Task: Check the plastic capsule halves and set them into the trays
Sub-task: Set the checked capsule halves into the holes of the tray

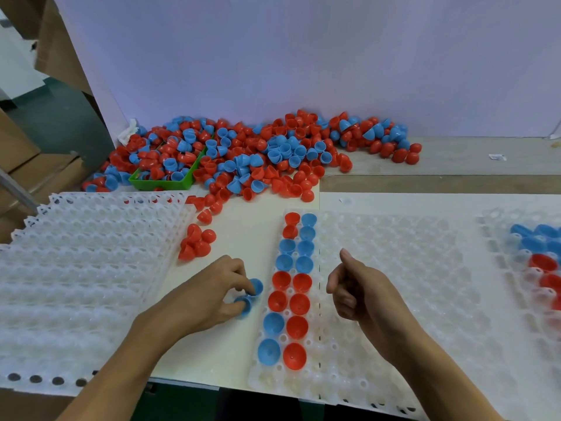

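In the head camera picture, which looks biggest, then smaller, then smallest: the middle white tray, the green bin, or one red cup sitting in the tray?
1. Middle white tray, by far the largest.
2. Green bin, though it sits farther back, so it may look smaller than it is.
3. Red cup in the tray, smallest.

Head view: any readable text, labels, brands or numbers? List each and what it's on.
No text can be read in this frame.
Small white scrap on the bench, far right: dark marks, too small and blurred to read.
Green bin in the capsule pile: a coloured strip along its front rim, illegible.
White trays, red and blue capsule halves, cardboard boxes: no print shows.
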